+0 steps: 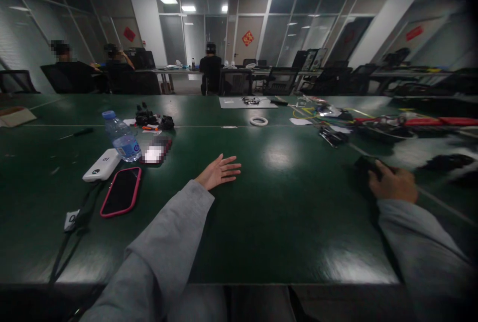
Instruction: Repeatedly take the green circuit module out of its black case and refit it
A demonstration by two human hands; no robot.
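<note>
My left hand (219,171) rests on the green table (261,222) near the middle, palm partly up, fingers spread, holding nothing. Over at the right, my right hand (395,181) has its fingers on a black object (364,166), which is too dark and blurred to name. A phone in a pink case (121,191) lies to the left of my left forearm. Behind it are a white power bank (101,165) with a cable and a water bottle (125,138) with a blue cap.
Black parts (149,119), a screwdriver (76,133) and a cardboard box (15,116) are at the left. A white ring (259,121) lies beyond my left hand. Wires and tools (373,125) clutter the right back. Several people sit at the far side of the room.
</note>
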